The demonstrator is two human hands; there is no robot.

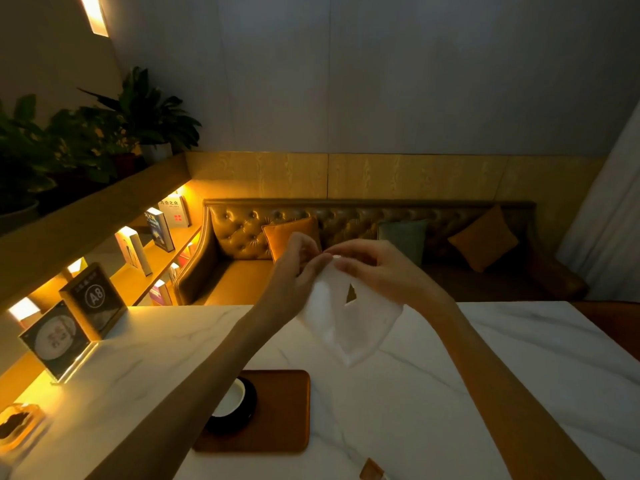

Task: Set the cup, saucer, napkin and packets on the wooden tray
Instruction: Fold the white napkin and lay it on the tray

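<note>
A white napkin (349,320) hangs in the air above the marble table, pinched at its top by both my left hand (298,268) and my right hand (374,268). Below, the wooden tray (280,410) lies on the table. On its left part sits a white cup (230,396) on a dark saucer (242,414), partly hidden by my left forearm. A brown packet (371,469) shows at the bottom edge of the view, right of the tray.
Acrylic sign stands (55,341) and a numbered wooden sign (93,299) stand at the table's left edge. An amber glass dish (17,427) sits at the near left. A tufted leather sofa (346,244) with cushions lies beyond the table (485,375).
</note>
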